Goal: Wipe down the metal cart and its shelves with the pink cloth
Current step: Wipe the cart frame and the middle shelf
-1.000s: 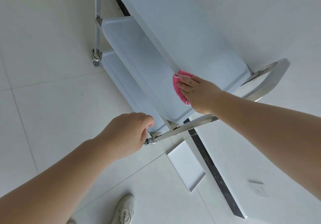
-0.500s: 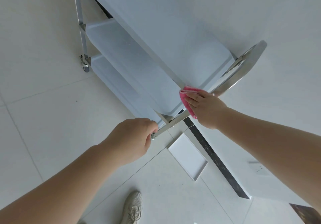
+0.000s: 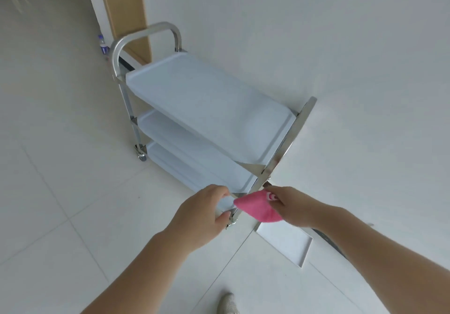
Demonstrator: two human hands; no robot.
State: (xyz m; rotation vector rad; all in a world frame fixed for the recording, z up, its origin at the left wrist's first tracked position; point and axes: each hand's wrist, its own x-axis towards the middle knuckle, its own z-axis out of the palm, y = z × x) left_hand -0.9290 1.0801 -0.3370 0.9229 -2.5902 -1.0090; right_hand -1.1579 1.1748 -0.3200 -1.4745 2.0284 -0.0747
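The metal cart [image 3: 285, 148] stands against the white wall, with three pale shelves; the top shelf [image 3: 202, 104] is bare. My right hand [image 3: 289, 206] holds the folded pink cloth [image 3: 258, 206] against the lower part of the cart's near steel frame. My left hand [image 3: 202, 213] is curled round the near bottom corner of that frame, thumb below and fingers above. The far handle [image 3: 146, 33] arches over the cart's other end.
A flat white tray [image 3: 287, 243] lies on the tiled floor by the wall, just right of the cart's near corner. A small bottle [image 3: 103, 45] stands on the floor beside a wooden door frame [image 3: 124, 9]. My shoe [image 3: 227, 302] shows at the bottom.
My head has lifted, so the whole cart now shows. My right hand has drawn the cloth off the middle shelf and down onto the near frame. My left hand stays at the corner.
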